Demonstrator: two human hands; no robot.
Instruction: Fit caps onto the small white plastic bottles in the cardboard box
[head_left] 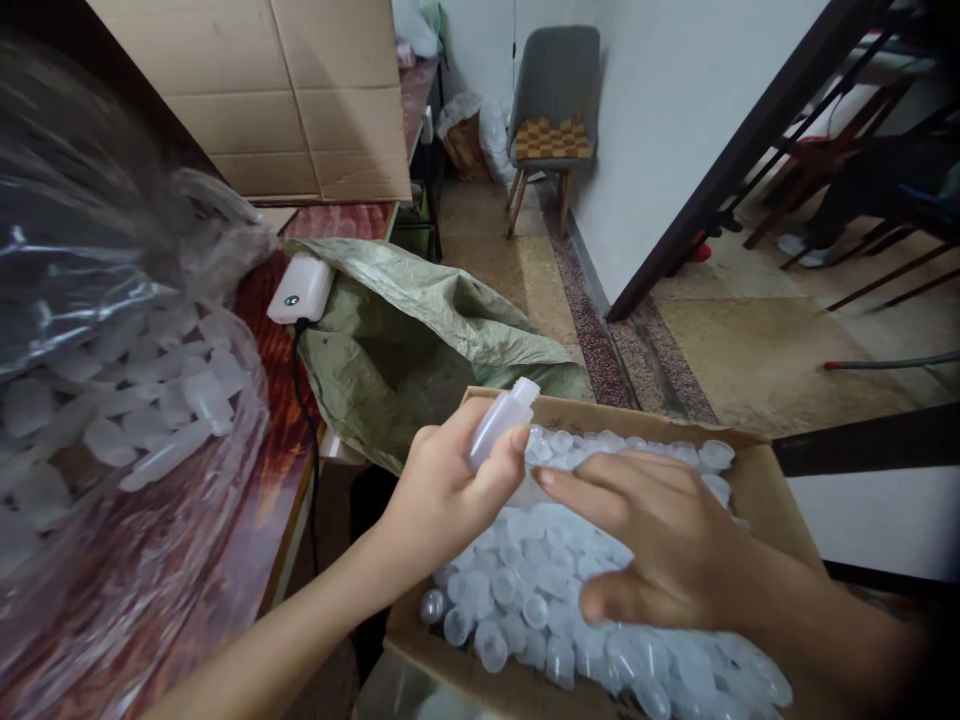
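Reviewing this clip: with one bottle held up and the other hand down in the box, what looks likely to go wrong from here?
1. The left hand pinches the small plastic bottle only near its base; it may slip back among the loose bottles.
2. The right hand presses on the heaped bottles in the cardboard box; some near the low front edge might spill.
3. The full plastic bag bulges toward the table edge and could slide.

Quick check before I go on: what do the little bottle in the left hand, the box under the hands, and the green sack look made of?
Small bottle in the left hand: translucent, frosted plastic, judging by its milky see-through look. Box: brown corrugated cardboard, matte, with a raw cut rim. Green sack: probably woven plastic; fine weave, slight sheen, stiff creases.
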